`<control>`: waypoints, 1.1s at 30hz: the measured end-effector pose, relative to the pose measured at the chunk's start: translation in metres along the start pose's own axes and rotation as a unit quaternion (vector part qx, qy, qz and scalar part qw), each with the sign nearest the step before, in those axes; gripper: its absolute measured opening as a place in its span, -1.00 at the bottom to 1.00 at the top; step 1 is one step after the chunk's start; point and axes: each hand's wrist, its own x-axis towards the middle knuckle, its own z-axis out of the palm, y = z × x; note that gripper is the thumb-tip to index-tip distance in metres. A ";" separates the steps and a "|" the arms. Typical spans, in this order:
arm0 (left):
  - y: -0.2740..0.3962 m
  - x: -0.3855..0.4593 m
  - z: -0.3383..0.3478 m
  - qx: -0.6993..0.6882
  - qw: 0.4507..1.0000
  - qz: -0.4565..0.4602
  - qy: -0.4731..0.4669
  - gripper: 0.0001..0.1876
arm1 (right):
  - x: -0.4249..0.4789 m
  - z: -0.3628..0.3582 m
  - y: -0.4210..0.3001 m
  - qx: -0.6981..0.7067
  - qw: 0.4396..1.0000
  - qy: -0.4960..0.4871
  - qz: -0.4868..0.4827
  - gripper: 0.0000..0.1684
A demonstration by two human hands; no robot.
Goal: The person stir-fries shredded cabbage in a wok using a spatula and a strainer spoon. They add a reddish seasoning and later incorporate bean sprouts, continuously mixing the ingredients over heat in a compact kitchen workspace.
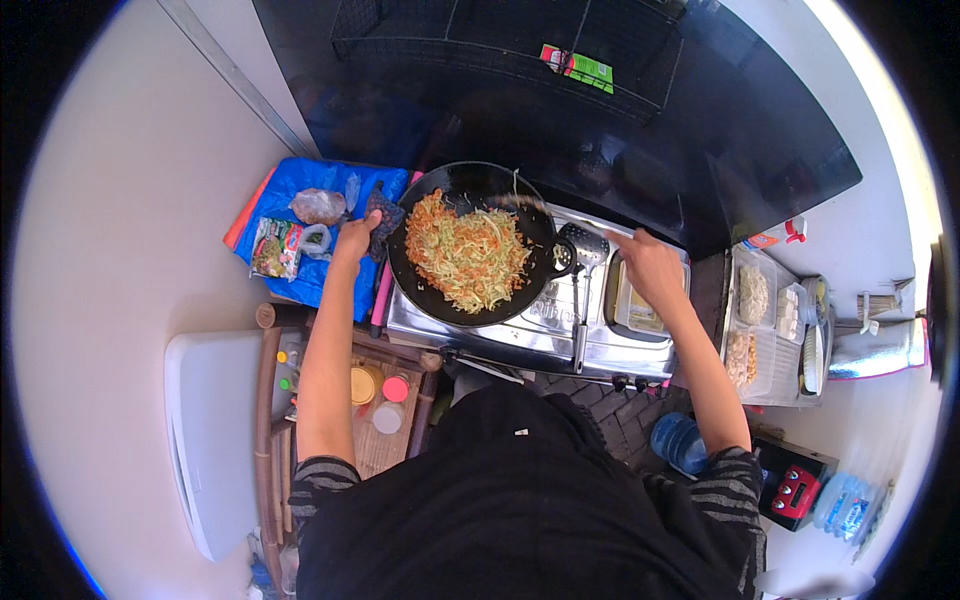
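Note:
A black wok [480, 319] sits on the left side of a steel gas stove [487, 341]. Inside it lies a heap of shredded cabbage and orange, carrot-like shreds [472, 262]. My left hand [358, 234] grips a dark cloth [384, 214] at the wok's left side; the handle beneath is hidden. With my right hand [646, 262], above the stove's right half, I hold a long-handled turner [551, 210]. Its blurred end is over the wok's back right inner wall. A perforated skimmer [589, 244] lies on the stove between the wok and my right hand.
Plastic tubs [652, 307] rest on the stove's right side. A blue plastic sheet [300, 289] at the left bears food packets. To the right, a tray [780, 397] carries several food containers. Lidded jars [364, 386] stand on a bamboo shelf [382, 450]. A wire rack [480, 52] hangs behind.

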 end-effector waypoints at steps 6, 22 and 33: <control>-0.015 0.013 0.000 -0.025 0.999 0.026 0.007 -0.47 | -0.043 -0.024 -0.008 0.025 0.998 -0.034 0.038 -0.59; -0.005 0.003 0.003 -0.021 0.999 0.034 0.001 -0.49 | -0.104 -0.022 -0.045 0.062 0.991 -0.043 0.114 -0.47; -0.004 0.006 0.003 -0.013 1.000 0.017 0.002 -0.45 | -0.121 -0.054 -0.044 -0.024 0.988 -0.061 0.141 -0.47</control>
